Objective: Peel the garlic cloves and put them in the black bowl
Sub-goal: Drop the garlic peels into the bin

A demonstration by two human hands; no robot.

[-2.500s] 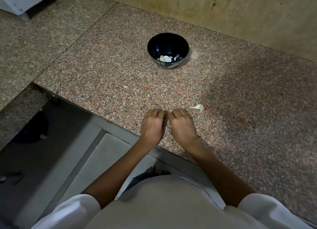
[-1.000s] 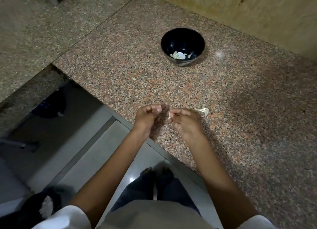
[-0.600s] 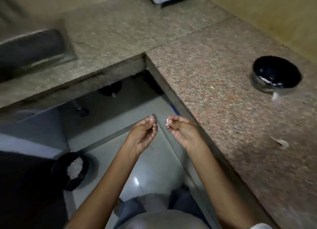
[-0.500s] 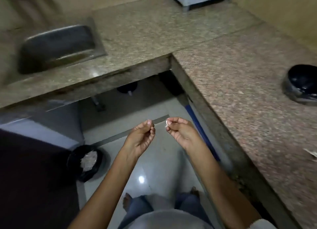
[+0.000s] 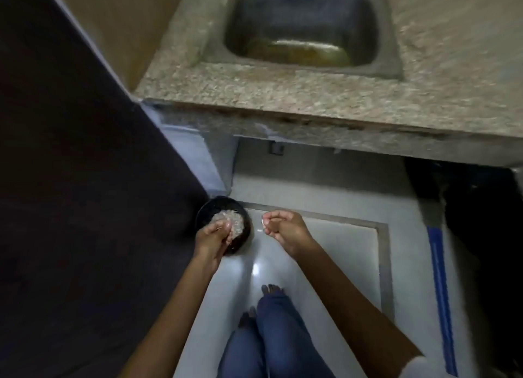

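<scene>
My right hand (image 5: 283, 229) is held above the floor and pinches a small pale garlic clove (image 5: 263, 222) between thumb and fingertips. My left hand (image 5: 213, 234) hangs over a round black bin (image 5: 242, 237) on the floor, which holds pale garlic skins (image 5: 236, 219). Its fingers are bunched and point down into the bin; whether they hold a skin is hidden. A tiny white speck (image 5: 259, 230) shows between the two hands. The black bowl is out of view.
A speckled granite counter (image 5: 283, 94) with a steel sink (image 5: 300, 26) lies ahead and above. A dark panel (image 5: 70, 179) fills the left side. My feet and jeans (image 5: 268, 335) stand on the pale tiled floor (image 5: 339, 236). A blue strip (image 5: 438, 278) runs along the right.
I have turned left, away from the bowl counter and toward the sink. Both hands came off the counter and dropped low; my left hand moved over the floor bin.
</scene>
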